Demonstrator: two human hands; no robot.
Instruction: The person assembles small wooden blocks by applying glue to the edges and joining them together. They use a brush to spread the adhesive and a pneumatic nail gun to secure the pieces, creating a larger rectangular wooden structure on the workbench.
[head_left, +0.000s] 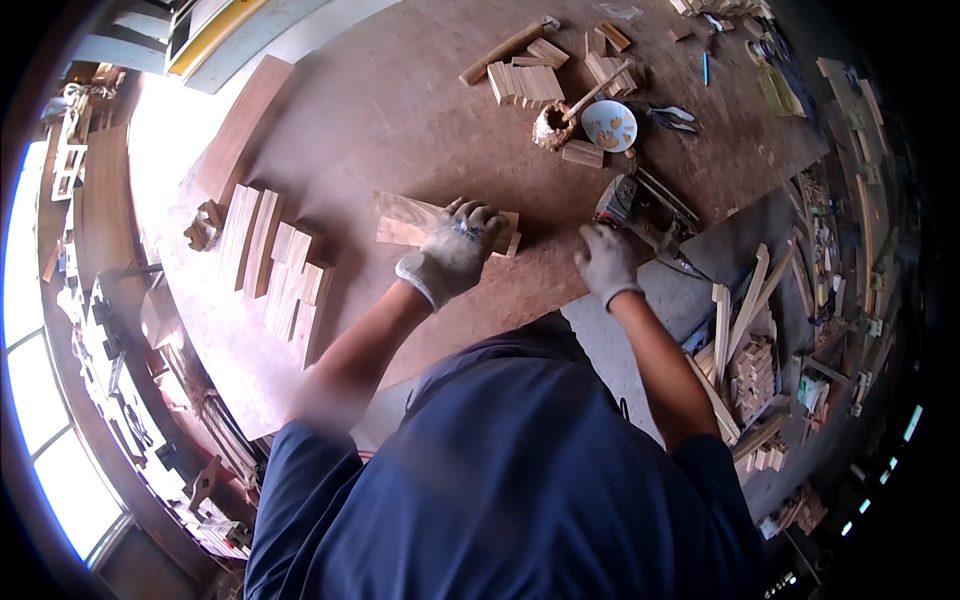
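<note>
My left hand (455, 250), in a pale work glove, lies over several flat wooden pieces (405, 215) laid together on the table, its fingers curled over their far side. Their ends show on both sides of the glove; the part under the palm is hidden. My right hand (607, 262), gloved too, is just beside a nail gun (625, 205) that lies on its side with a long magazine. Its fingers are bent and slightly apart, and no grip on the tool shows.
Left stand stacked wooden blocks (270, 245) and a long board (245, 125). Farther off are a glue pot (552, 128) with a stick, a white dish (609, 127), pliers (672, 118) and more blocks (525, 85). Wood strips (745, 310) lean at the right.
</note>
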